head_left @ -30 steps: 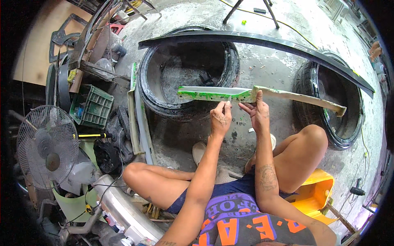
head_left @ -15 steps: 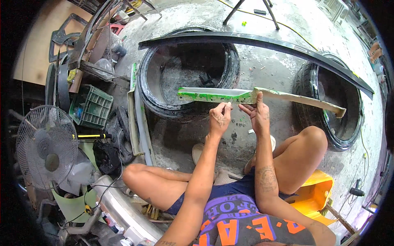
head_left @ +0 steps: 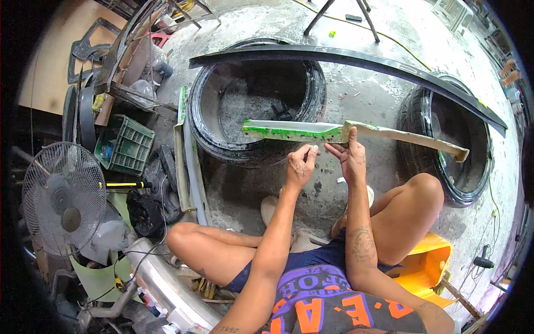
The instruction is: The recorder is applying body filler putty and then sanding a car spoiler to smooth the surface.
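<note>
A long narrow moulded strip [head_left: 311, 131], white with green patches on its left part and beige on its right, lies across in front of me. It spans the space between two tires. My right hand [head_left: 352, 158] grips it near the middle, thumb over its upper edge and fingers underneath. Just below the strip, my left hand [head_left: 301, 166] is closed in a pinch, apart from the edge. Whatever its fingertips hold, if anything, is too small to make out.
A large tire [head_left: 197, 125] lies at the left, another tire [head_left: 414, 131] at the right, with a long black strip [head_left: 334, 54] across both. A fan [head_left: 64, 195] and a green crate [head_left: 127, 146] stand at left. A yellow plastic container [head_left: 431, 261] sits by my right leg.
My left hand has shifted slightly right and down, a little farther from the strip's lower edge. The right hand keeps its grip on the strip.
</note>
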The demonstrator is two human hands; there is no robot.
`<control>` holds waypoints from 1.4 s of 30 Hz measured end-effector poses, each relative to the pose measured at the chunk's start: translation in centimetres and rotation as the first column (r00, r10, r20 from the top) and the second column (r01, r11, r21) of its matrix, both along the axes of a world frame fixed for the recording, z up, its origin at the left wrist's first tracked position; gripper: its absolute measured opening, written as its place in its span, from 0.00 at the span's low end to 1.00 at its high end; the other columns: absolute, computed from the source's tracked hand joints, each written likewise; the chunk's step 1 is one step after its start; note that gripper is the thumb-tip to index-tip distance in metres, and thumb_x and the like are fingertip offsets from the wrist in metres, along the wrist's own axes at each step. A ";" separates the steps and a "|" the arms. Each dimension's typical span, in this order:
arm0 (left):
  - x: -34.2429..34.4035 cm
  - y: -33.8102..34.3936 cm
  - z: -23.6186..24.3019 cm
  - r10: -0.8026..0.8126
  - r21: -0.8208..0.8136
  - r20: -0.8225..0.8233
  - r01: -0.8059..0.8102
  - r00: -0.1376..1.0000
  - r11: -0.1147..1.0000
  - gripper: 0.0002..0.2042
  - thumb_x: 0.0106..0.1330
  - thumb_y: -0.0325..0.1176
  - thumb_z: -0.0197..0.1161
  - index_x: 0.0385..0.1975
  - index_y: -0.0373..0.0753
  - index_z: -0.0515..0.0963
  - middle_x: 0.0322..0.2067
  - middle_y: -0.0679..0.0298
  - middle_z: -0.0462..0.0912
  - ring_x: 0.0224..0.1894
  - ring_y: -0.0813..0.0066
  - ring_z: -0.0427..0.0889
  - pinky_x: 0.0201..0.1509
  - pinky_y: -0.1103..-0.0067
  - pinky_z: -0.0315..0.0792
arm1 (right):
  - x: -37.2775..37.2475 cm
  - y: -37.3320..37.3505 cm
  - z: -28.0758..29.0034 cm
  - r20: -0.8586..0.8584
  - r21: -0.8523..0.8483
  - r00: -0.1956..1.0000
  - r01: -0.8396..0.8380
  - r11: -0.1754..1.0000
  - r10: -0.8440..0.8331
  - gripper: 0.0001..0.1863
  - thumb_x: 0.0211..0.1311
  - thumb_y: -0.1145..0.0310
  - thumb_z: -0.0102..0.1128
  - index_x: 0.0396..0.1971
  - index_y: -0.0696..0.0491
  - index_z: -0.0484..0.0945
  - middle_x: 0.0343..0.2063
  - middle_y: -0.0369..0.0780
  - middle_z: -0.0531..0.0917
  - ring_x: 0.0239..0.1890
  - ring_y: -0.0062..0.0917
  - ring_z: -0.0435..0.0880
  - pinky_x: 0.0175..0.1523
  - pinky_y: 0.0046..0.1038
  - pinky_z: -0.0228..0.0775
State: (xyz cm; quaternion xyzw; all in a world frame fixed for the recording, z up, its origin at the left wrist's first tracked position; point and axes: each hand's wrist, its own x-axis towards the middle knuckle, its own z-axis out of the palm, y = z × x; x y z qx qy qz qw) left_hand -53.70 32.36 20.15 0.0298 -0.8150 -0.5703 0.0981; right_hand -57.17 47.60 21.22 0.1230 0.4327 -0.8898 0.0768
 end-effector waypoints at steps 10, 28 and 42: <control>4.3 -3.0 -3.6 0.180 0.091 0.239 -0.207 0.954 0.974 0.16 0.74 0.38 0.51 0.32 0.31 0.79 0.13 0.70 0.71 0.15 0.85 0.67 0.19 0.82 0.59 | -0.2 -0.3 0.0 0.002 -0.007 1.000 -0.006 1.000 0.006 0.40 0.65 0.40 0.55 0.41 0.72 0.75 0.39 0.51 0.82 0.41 0.37 0.86 0.49 0.39 0.83; 2.6 -3.4 0.0 0.122 0.250 0.373 -0.227 0.920 0.941 0.15 0.76 0.40 0.49 0.37 0.35 0.77 0.16 0.69 0.74 0.13 0.85 0.67 0.17 0.84 0.62 | -0.2 0.0 -0.2 -0.008 0.022 1.000 0.016 1.000 -0.016 0.42 0.65 0.39 0.54 0.45 0.74 0.73 0.42 0.55 0.81 0.45 0.42 0.85 0.51 0.39 0.82; -0.3 -4.0 -0.9 0.382 -0.115 -0.007 -0.380 0.924 0.918 0.16 0.74 0.40 0.53 0.33 0.33 0.80 0.18 0.60 0.76 0.21 0.72 0.73 0.28 0.74 0.68 | -0.4 0.3 -0.2 0.024 0.046 1.000 -0.006 0.999 0.005 0.40 0.67 0.41 0.52 0.49 0.71 0.69 0.46 0.55 0.79 0.48 0.44 0.83 0.54 0.44 0.80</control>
